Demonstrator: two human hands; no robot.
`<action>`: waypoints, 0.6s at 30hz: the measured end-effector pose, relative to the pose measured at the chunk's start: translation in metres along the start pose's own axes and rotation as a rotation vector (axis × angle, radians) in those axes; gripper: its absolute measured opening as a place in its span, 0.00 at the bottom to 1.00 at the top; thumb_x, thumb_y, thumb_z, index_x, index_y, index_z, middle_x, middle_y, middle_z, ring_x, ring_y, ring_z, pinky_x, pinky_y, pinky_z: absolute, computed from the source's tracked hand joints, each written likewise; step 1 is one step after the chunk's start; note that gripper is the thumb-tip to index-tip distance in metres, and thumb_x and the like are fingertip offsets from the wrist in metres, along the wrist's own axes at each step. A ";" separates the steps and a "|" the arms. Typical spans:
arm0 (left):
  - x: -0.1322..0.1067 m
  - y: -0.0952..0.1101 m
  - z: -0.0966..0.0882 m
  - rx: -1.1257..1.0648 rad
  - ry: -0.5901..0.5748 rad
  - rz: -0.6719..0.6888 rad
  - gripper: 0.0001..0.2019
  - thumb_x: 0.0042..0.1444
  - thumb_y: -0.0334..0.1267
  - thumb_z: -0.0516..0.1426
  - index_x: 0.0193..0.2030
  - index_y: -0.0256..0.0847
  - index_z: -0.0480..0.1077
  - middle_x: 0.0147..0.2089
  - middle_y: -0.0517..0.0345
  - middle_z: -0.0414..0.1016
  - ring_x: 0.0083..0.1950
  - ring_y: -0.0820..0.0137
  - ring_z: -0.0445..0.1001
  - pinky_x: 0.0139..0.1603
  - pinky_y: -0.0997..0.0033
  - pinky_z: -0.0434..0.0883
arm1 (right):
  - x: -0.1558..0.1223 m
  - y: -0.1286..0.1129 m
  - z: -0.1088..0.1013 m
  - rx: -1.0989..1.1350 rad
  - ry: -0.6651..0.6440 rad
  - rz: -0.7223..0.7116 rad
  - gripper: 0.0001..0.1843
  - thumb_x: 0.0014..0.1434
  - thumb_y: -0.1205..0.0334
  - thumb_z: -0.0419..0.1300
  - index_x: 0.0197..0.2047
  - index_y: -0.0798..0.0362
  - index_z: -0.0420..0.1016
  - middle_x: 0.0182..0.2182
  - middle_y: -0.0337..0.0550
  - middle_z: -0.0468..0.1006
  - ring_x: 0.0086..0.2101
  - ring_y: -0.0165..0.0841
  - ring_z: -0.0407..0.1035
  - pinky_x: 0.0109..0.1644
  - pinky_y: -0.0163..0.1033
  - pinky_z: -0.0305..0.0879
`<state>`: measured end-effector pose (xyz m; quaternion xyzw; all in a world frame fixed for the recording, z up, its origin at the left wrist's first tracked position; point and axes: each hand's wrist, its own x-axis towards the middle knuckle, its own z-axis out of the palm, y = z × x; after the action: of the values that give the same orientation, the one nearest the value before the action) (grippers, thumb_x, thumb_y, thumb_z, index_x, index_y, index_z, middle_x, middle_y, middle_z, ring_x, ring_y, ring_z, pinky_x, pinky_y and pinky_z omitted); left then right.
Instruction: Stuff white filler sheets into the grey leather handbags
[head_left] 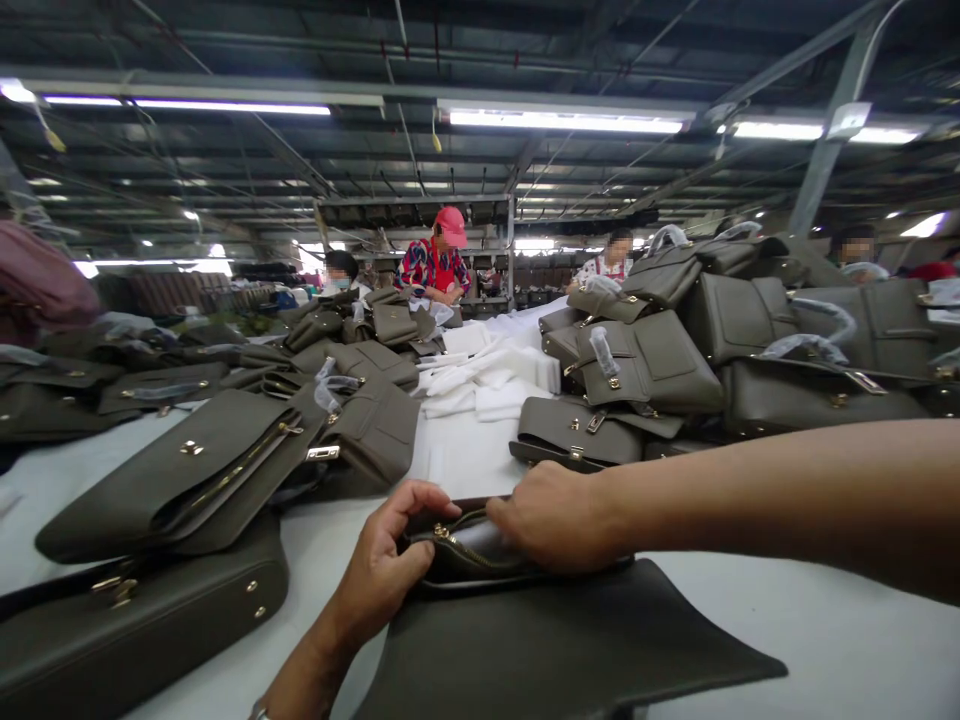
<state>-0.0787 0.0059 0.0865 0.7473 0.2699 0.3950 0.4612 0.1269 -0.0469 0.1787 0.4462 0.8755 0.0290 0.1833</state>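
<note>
A dark olive handbag [555, 640] lies flat on the white table [810, 620] right in front of me, its flap spread toward me. My left hand [386, 565] grips the left end of the bag's open top beside a gold zipper. My right hand [559, 515] reaches in from the right and presses its closed fingers into the zippered opening, fingertips hidden inside.
Stacks of the same olive handbags lie at left [187, 480] and pile high at right [675, 360]. White foam sheets [487, 385] are heaped in the table's middle. Several workers stand at the far end, one in a pink cap [450, 228].
</note>
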 end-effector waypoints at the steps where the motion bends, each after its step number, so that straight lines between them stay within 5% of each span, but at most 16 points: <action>1: 0.000 0.000 0.001 -0.004 0.004 -0.005 0.14 0.49 0.36 0.54 0.45 0.40 0.66 0.44 0.54 0.73 0.46 0.64 0.70 0.47 0.67 0.63 | 0.002 -0.003 0.000 0.022 -0.018 0.077 0.15 0.61 0.60 0.55 0.48 0.59 0.70 0.34 0.55 0.79 0.33 0.45 0.74 0.29 0.40 0.61; 3: 0.001 0.001 0.002 -0.011 0.009 -0.010 0.14 0.49 0.36 0.54 0.44 0.39 0.66 0.45 0.54 0.73 0.47 0.63 0.70 0.47 0.67 0.63 | 0.006 -0.005 -0.003 0.051 -0.068 0.149 0.15 0.61 0.58 0.55 0.47 0.58 0.72 0.35 0.56 0.79 0.35 0.46 0.75 0.29 0.40 0.62; 7: 0.001 0.003 0.004 -0.014 0.015 -0.005 0.15 0.45 0.34 0.54 0.42 0.39 0.68 0.43 0.54 0.73 0.46 0.63 0.70 0.45 0.67 0.63 | 0.005 0.001 0.000 -0.014 -0.074 0.019 0.14 0.61 0.57 0.57 0.47 0.56 0.71 0.32 0.51 0.80 0.33 0.44 0.75 0.27 0.39 0.59; 13: 0.000 0.008 0.005 -0.047 0.009 -0.003 0.17 0.40 0.30 0.52 0.41 0.39 0.68 0.42 0.55 0.74 0.44 0.65 0.70 0.44 0.68 0.63 | -0.004 0.012 0.026 -0.163 0.132 -0.157 0.10 0.65 0.60 0.51 0.44 0.58 0.66 0.25 0.46 0.77 0.23 0.37 0.71 0.22 0.38 0.45; 18: 0.000 0.008 0.004 -0.155 -0.004 -0.001 0.18 0.39 0.30 0.52 0.41 0.38 0.67 0.43 0.54 0.74 0.45 0.64 0.70 0.44 0.69 0.63 | -0.003 0.011 0.032 -0.146 0.253 -0.160 0.10 0.66 0.58 0.49 0.41 0.57 0.66 0.29 0.47 0.78 0.27 0.37 0.72 0.25 0.39 0.47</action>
<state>-0.0750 0.0008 0.0923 0.7101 0.2380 0.4128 0.5183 0.1481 -0.0468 0.1520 0.3532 0.9199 0.1337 0.1052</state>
